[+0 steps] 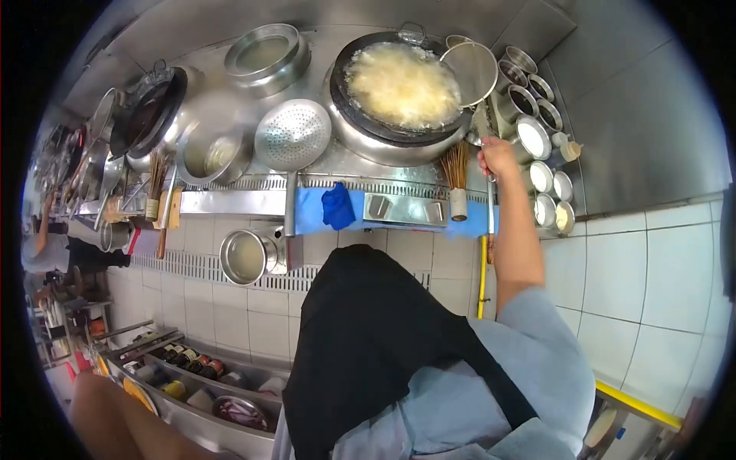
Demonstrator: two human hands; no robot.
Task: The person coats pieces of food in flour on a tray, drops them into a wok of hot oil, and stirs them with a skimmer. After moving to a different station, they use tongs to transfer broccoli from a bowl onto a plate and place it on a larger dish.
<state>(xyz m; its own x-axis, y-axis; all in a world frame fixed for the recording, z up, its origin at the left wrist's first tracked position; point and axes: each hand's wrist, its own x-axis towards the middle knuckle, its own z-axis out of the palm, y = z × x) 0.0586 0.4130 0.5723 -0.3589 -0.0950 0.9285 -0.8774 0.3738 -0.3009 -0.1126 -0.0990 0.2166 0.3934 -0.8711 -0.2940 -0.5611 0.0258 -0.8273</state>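
Note:
My right hand [498, 158] is closed around a long-handled tool beside the right-hand wok, its arm stretched forward. Which head belongs to that handle I cannot make out. Just above the hand, a round wire-mesh strainer [470, 73] leans over the wok's right rim. Pale, bubbling, foamy liquid [402, 83] fills the wok [343, 100]. Below and left of my hand, a bamboo brush [455, 165] stands upright at the counter's front. At the lower left my left arm shows, bent, but the left hand is out of view.
Several seasoning pots [533, 136] crowd the right side. A perforated ladle [293, 135] lies on the steel counter near a pot [213, 153]. A blue cloth [337, 205] rests at the front edge. Bottles and containers fill a shelf behind me. Another person [54, 249] stands far left.

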